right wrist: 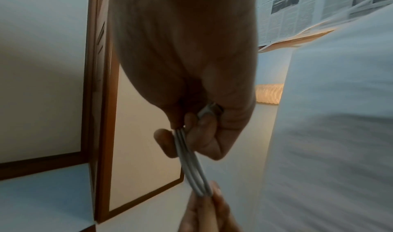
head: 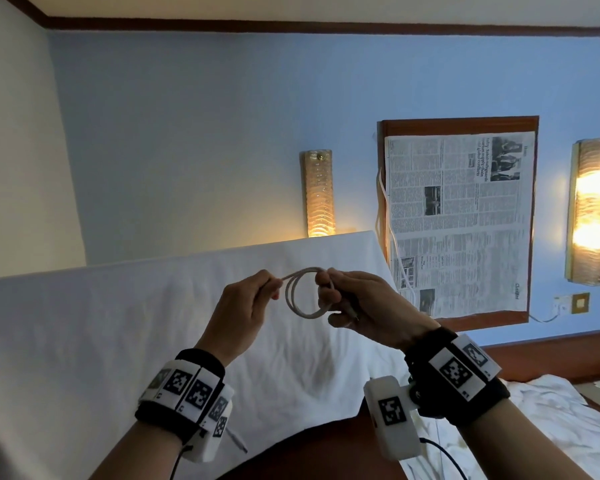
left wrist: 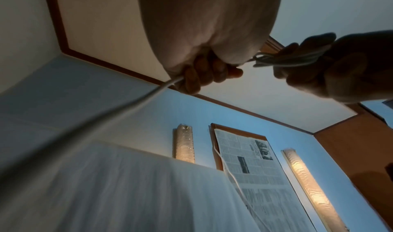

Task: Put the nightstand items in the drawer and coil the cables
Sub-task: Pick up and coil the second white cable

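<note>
**Little legible print**

The black-and-white newspaper sheet [head: 459,223], pinned sideways across the brown wooden-framed wall panel [head: 458,123], carries the only words. Near its lower right corner a small heading reads "Classified". The headline by the photograph at its upper right corner is too blurred to read with certainty. The white wrist bands' square tags [head: 455,373] show black-and-white coded patterns, not letters.

Dim room lit by a glaring wall lamp [head: 591,211]; wrist views blurred, hands shadowed
</note>
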`<state>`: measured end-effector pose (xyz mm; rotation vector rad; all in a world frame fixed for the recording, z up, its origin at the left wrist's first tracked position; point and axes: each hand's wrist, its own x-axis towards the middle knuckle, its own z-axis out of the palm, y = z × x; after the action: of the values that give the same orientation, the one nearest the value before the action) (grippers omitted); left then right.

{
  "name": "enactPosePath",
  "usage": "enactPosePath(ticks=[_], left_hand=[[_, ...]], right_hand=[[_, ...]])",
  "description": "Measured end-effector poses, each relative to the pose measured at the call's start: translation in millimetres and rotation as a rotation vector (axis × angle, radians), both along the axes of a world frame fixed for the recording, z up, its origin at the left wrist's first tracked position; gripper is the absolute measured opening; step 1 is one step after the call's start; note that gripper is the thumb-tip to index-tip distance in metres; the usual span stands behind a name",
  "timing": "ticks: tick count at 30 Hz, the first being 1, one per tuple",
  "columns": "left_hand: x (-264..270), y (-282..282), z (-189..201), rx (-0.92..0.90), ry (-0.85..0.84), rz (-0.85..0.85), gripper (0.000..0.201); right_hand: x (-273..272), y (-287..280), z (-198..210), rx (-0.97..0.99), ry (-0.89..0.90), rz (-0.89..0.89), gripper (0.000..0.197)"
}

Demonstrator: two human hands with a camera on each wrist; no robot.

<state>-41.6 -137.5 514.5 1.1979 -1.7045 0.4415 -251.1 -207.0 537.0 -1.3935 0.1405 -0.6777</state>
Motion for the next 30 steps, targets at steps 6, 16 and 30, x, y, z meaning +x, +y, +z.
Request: enactPosePath(ticks=[6, 16, 30], left_hand=[[41, 13, -38, 0.069, 0.074, 0.135, 0.024], [7, 45, -41, 0.821, -0.170, 0.206, 0.027], [-15, 48, 25, -0.010, -0.118, 0.062, 0.034]], right_hand=[[-17, -5, 1, 0.114, -0.132, -0.101, 0.026], [-12, 9, 8, -0.326, 0.080, -0.357, 0.024], [-5, 33, 4, -0.481, 0.236, -0.206, 0.031]])
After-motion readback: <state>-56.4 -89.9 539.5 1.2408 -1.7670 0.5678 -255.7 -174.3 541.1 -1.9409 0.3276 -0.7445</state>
